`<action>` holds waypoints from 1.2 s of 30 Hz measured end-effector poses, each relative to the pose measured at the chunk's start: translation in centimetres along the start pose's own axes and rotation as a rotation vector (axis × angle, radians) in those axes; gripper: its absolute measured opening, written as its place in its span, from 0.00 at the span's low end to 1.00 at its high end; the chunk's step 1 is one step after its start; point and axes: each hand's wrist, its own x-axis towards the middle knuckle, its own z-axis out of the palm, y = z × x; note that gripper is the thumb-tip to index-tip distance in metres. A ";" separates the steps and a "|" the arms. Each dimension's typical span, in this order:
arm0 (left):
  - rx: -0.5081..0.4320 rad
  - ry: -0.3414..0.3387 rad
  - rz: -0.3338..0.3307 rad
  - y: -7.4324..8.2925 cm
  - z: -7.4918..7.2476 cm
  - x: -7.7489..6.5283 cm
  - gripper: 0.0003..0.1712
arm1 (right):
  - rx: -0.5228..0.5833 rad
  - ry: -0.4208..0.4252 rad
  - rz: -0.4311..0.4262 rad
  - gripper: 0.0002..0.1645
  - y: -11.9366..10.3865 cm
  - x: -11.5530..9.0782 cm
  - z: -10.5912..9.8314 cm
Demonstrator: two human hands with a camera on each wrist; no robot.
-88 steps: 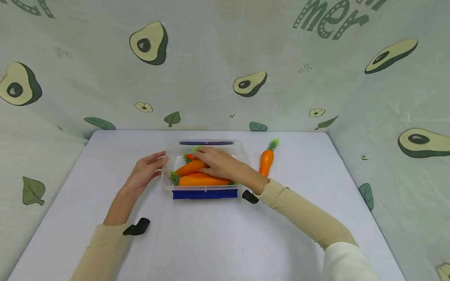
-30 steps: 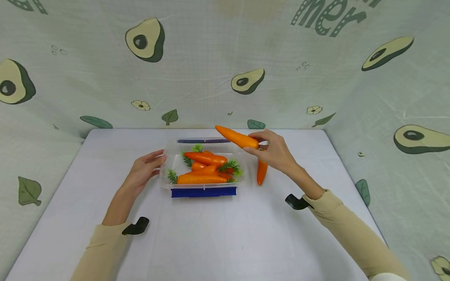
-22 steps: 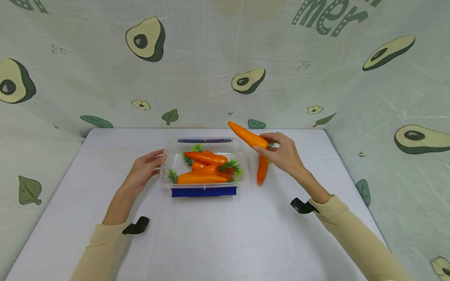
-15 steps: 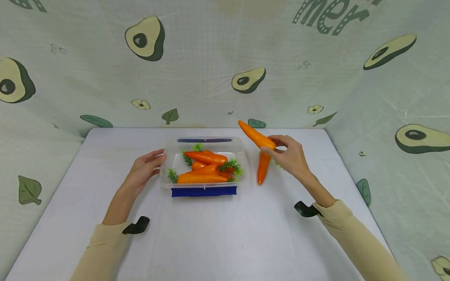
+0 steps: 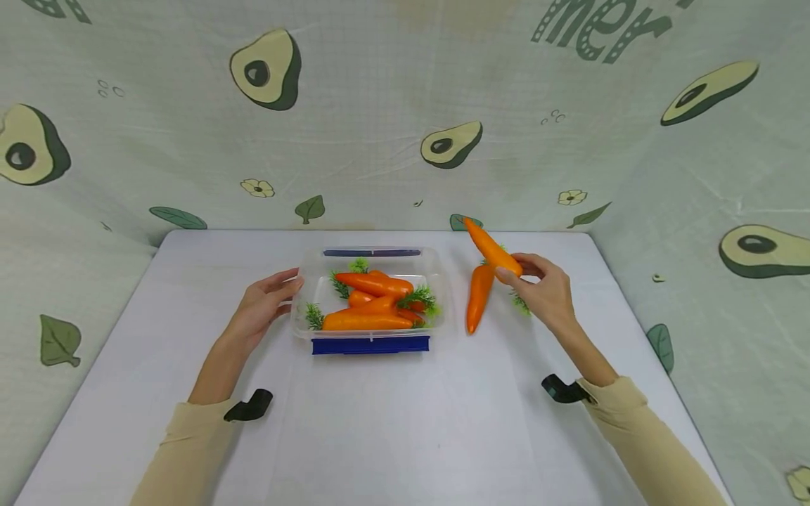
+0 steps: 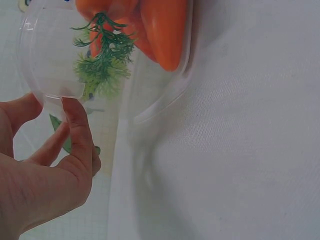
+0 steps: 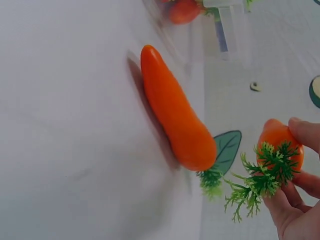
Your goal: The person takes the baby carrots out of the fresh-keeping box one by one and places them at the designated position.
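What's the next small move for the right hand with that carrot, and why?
Probably lower the held carrot onto the table just right of the lying carrot. The right hand grips it in the air above that carrot, outside the container that the left hand touches.

The right hand (image 5: 545, 292) holds 1 carrot (image 5: 492, 249) above another carrot (image 5: 478, 297) beside the container (image 5: 370, 343).

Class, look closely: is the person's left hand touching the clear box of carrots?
Touching. The left wrist view shows the left hand's fingertip resting against the box's clear rim, no gap between them; the head view agrees.
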 end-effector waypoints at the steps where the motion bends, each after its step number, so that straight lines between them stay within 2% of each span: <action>1: 0.000 -0.001 0.001 0.0 0.0 0.0 0.41 | -0.002 0.007 0.014 0.31 0.2 -0.1 0.0; 16: -0.005 0.011 -0.020 -0.1 0.0 0.2 0.40 | 0.017 0.108 0.266 0.36 3.5 -1.1 -0.3; 25: -0.001 0.011 -0.028 0.0 0.1 0.0 0.40 | 0.026 0.152 0.341 0.36 4.7 -1.5 -0.4; 36: 0.004 0.010 -0.021 0.0 0.1 0.0 0.40 | -0.050 0.117 0.413 0.38 6.0 -1.4 -0.4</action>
